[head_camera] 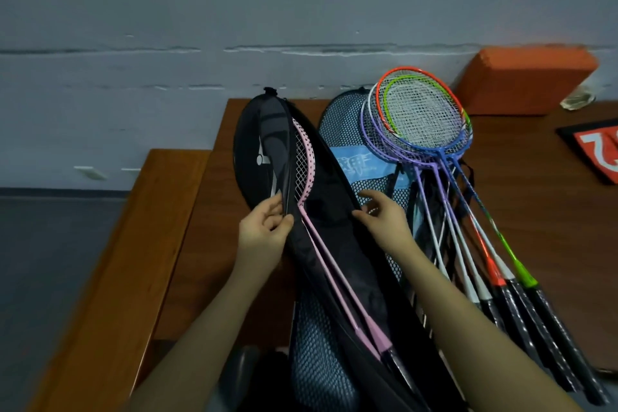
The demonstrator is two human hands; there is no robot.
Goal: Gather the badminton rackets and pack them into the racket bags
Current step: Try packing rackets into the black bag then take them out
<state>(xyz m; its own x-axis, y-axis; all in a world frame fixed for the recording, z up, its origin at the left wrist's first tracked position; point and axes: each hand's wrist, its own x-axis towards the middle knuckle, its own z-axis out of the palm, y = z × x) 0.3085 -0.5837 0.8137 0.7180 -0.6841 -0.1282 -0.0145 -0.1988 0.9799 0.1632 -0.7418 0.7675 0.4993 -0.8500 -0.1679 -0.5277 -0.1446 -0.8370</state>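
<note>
Your left hand (264,231) pinches the near flap edge of the black racket bag (257,144), thumb and fingers curled on the fabric, holding the opening apart. Your right hand (381,221) sits at the opposite edge of the same bag; the fingers are bent and touch the rim, but you cannot tell whether they actually grip it.

Inside the open black bag lie the pink rackets (302,160): one head shows between the flaps, and two pink shafts run down toward you, handles near the bottom of the view.

Just right of the black bag lies a mesh bag (344,130) with a light blue label, flat on the brown table (535,184). Partly on top of it rests a stack of loose rackets (424,117), heads overlapping at the far end: orange, green, white, purple and blue frames. Their shafts fan out toward you; black grips lie on the table at the right.

Behind the stack, against the wall, an orange block (525,80). At the far right edge, a red and black item (598,150), partly cut off.
</note>
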